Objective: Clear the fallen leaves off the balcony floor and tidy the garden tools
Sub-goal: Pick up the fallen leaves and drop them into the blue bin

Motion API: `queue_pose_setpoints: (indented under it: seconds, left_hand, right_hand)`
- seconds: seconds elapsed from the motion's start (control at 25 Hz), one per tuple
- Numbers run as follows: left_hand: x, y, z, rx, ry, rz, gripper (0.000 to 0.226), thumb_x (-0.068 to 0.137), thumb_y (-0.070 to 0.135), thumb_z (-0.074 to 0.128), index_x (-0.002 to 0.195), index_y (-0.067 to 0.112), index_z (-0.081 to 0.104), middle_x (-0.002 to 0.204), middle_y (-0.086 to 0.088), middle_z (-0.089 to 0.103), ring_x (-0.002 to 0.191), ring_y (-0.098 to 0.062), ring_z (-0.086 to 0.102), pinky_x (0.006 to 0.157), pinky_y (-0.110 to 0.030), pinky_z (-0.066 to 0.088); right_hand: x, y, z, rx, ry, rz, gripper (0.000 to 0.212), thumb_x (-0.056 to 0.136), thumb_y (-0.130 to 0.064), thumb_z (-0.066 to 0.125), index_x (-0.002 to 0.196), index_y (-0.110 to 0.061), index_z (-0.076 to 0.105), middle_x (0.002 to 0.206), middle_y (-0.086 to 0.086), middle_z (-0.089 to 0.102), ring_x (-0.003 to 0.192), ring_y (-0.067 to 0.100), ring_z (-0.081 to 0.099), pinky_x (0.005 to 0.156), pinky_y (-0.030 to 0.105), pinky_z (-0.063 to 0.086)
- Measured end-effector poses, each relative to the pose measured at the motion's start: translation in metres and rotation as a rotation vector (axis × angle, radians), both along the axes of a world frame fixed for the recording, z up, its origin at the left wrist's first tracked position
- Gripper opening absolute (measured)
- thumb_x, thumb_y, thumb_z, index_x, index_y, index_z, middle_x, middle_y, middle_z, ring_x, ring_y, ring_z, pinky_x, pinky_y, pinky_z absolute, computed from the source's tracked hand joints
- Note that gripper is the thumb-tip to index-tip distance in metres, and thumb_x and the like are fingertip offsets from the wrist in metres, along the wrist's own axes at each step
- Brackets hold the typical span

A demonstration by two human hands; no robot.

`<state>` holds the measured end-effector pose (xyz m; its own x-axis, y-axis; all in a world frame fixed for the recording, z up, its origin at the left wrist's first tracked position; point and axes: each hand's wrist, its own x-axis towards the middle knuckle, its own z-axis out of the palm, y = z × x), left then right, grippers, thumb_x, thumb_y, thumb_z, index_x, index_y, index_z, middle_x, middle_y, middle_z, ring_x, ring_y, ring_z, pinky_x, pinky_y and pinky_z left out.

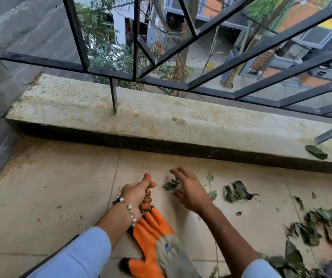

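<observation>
Two hands are low over the balcony floor (pixel 50 197). Your left hand (pixel 137 192) is curled into a fist, gripping a wad of leaves with its thumb pointing toward the ledge (pixel 161 121); a pearl bracelet (pixel 130 210) circles that wrist. Your right hand (pixel 189 190) hovers with fingers spread and relaxed just above a small crumpled leaf (pixel 171 184).

An orange-and-grey garden glove (pixel 157 245) lies flat on the floor beneath your left wrist, its long axis running from the cuff near you up and left, fingers toward your left fist. A blue logo on its back is too blurred to read.

More leaves (pixel 236 191) lie just right of your right hand, a bigger pile (pixel 319 225) further right, and one leaf (pixel 316 151) on the ledge. Bare floor opens to your left, bounded by the grey wall (pixel 4 81); the ledge and black railing (pixel 201 41) close the far edge.
</observation>
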<state>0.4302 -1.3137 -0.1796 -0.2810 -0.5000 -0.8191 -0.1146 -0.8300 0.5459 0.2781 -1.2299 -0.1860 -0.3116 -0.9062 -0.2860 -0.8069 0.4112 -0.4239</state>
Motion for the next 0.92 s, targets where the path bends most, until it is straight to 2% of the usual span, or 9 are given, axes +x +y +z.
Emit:
queue_pose_setpoints:
  seconds: [0.12,0.28,0.4,0.52,0.6,0.68,0.8,0.88,0.92]
  left_hand:
    - [-0.002,-0.001,-0.004,0.037,-0.029,0.021,0.041,0.095,0.043,0.055,0.087,0.004,0.064,0.051,0.002,0.036,0.037,-0.008,0.027,0.033,-0.014,0.023]
    - [-0.010,-0.003,-0.007,0.054,-0.049,0.067,0.042,0.093,0.042,0.059,0.075,0.004,0.060,0.051,0.000,0.035,0.034,-0.010,0.028,0.034,-0.013,0.024]
    - [-0.024,-0.003,-0.004,0.003,-0.060,0.128,0.033,0.090,0.030,0.067,0.079,0.000,0.063,0.058,-0.005,0.052,0.037,-0.013,0.044,0.037,-0.017,0.040]
    - [-0.041,-0.004,-0.003,-0.061,-0.027,0.130,0.019,0.090,0.015,0.066,0.083,-0.002,0.063,0.065,-0.009,0.058,0.044,-0.017,0.054,0.041,-0.019,0.047]
    - [-0.053,0.000,-0.002,-0.092,-0.009,0.083,0.011,0.091,0.007,0.062,0.085,-0.003,0.062,0.061,-0.012,0.055,0.046,-0.020,0.050,0.039,-0.020,0.039]
    - [-0.064,0.006,-0.003,-0.087,0.002,0.046,0.015,0.091,0.007,0.060,0.078,0.000,0.063,0.065,-0.015,0.057,0.052,-0.022,0.051,0.045,-0.023,0.041]
    - [-0.074,0.010,-0.011,0.012,-0.030,-0.010,0.030,0.095,0.033,0.056,0.093,0.004,0.064,0.087,-0.015,0.066,0.078,-0.029,0.065,0.065,-0.035,0.055]
    - [-0.074,0.011,-0.019,0.064,-0.066,-0.043,0.041,0.093,0.044,0.057,0.101,0.005,0.063,0.089,-0.012,0.067,0.079,-0.028,0.066,0.064,-0.038,0.057]
    - [-0.073,0.013,-0.023,0.068,-0.062,-0.046,0.042,0.093,0.044,0.058,0.103,0.004,0.064,0.087,-0.010,0.067,0.076,-0.027,0.066,0.061,-0.038,0.058]
  right_hand:
    - [0.013,-0.001,-0.013,-0.028,0.156,0.150,0.044,0.095,-0.022,0.051,0.138,-0.026,0.047,0.145,0.007,0.039,0.130,0.027,0.033,0.103,0.033,0.035]
    - [0.016,-0.003,-0.021,-0.108,0.261,0.243,0.031,0.092,-0.009,0.047,0.115,-0.011,0.067,0.114,0.011,0.063,0.106,0.028,0.052,0.083,0.035,0.045]
    - [0.011,-0.003,-0.012,-0.254,0.028,-0.003,0.023,0.082,-0.001,0.061,0.100,-0.010,0.073,0.097,0.007,0.072,0.091,0.018,0.066,0.081,0.026,0.050]
    - [0.011,0.000,0.001,-0.429,-0.425,-0.456,0.011,0.078,-0.003,0.073,0.086,-0.011,0.071,0.081,0.003,0.073,0.071,0.009,0.068,0.066,0.022,0.054]
    - [0.018,0.002,0.005,-0.532,-0.591,-0.669,0.013,0.075,-0.006,0.077,0.080,-0.015,0.069,0.078,0.003,0.072,0.073,0.014,0.069,0.066,0.027,0.055]
    - [0.029,0.005,0.006,-0.554,-0.490,-0.712,0.013,0.074,-0.008,0.078,0.080,-0.018,0.071,0.078,-0.004,0.072,0.073,0.008,0.067,0.070,0.026,0.056]
    - [0.042,0.015,0.010,-0.499,-0.348,-0.496,0.017,0.084,-0.009,0.066,0.097,-0.017,0.075,0.091,-0.007,0.074,0.084,0.003,0.065,0.082,0.026,0.054]
    - [0.036,0.024,0.013,-0.323,-0.315,-0.286,0.025,0.094,-0.015,0.054,0.112,-0.019,0.070,0.108,-0.002,0.071,0.107,0.011,0.059,0.095,0.036,0.045]
    - [0.030,0.029,0.014,-0.198,-0.280,-0.185,0.027,0.098,-0.020,0.047,0.118,-0.021,0.066,0.117,-0.002,0.067,0.123,0.014,0.047,0.104,0.040,0.034]
